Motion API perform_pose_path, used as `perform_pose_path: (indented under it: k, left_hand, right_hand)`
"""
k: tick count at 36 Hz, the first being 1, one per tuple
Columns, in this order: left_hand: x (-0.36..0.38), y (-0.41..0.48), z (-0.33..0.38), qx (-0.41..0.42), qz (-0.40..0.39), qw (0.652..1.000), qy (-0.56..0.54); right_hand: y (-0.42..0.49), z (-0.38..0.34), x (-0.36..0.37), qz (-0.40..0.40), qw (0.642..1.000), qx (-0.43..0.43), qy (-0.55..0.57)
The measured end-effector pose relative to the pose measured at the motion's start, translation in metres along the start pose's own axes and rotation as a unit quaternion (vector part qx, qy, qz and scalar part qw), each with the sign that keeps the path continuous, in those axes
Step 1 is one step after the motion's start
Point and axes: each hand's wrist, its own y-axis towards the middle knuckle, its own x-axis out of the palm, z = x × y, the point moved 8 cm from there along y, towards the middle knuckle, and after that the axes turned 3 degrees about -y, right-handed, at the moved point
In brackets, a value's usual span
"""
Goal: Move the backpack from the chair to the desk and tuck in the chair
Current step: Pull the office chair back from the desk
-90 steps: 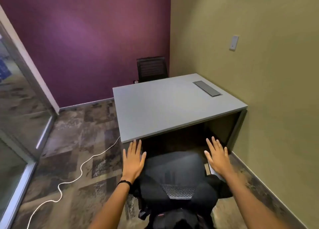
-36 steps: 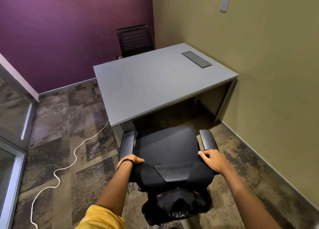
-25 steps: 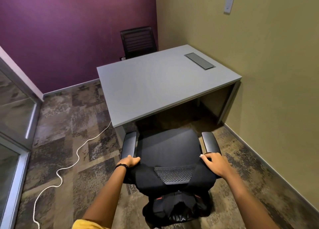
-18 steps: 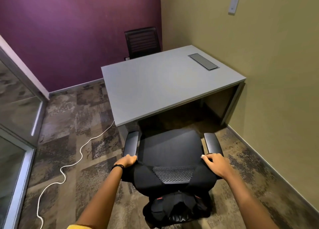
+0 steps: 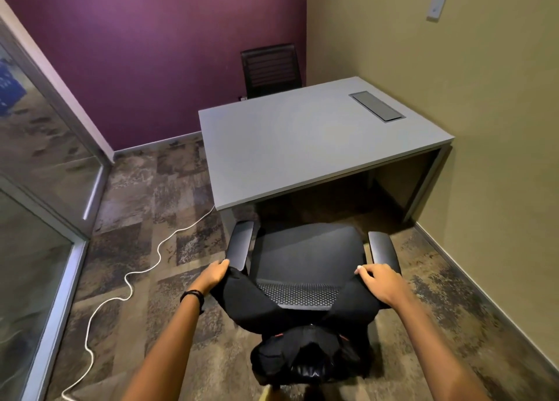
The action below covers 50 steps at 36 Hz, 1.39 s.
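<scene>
Both bare forearms are reaching forward and down from the lower edge of the view, elbows slightly bent. The left hand [image 5: 214, 276], with a dark band at the wrist, is curling its fingers over the left shoulder of the black mesh-backed office chair [image 5: 305, 267], the thumb side lying against the dark fabric just behind the left armrest. The right hand [image 5: 381, 282] is lying palm-down on the right shoulder of the backrest, fingers bent over its upper edge, just behind the right armrest. Both hands are closed around the backrest's top corners.

The chair is standing on the patterned brown carpet [image 5: 145, 219], facing the grey rectangular desk [image 5: 302, 140], its seat just short of the desk's near edge and not under it. The black backpack [image 5: 305, 358] is hanging behind the backrest, below the hands, with small red accents showing; how it is attached cannot be told. The desk top is carrying only a dark inset panel [image 5: 376, 106]. A white cord [image 5: 133, 279] is trailing across the carpet on the left. A second black chair [image 5: 270, 69] is standing at the purple wall [image 5: 151, 52] behind the desk.
</scene>
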Motion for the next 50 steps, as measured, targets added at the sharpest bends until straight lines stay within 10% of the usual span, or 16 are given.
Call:
perform_pose_path:
  k: [25, 50]
  left_hand:
    - [-0.002, -0.026, -0.023, 0.012, 0.107, 0.986, -0.126]
    - [0.058, -0.061, -0.078, -0.014, 0.034, 0.961, -0.273]
  right_hand:
    - [-0.018, -0.039, 0.012, 0.042, 0.997, -0.060, -0.018]
    - [-0.042, -0.039, 0.005, 0.151, 0.987, 0.026, -0.051]
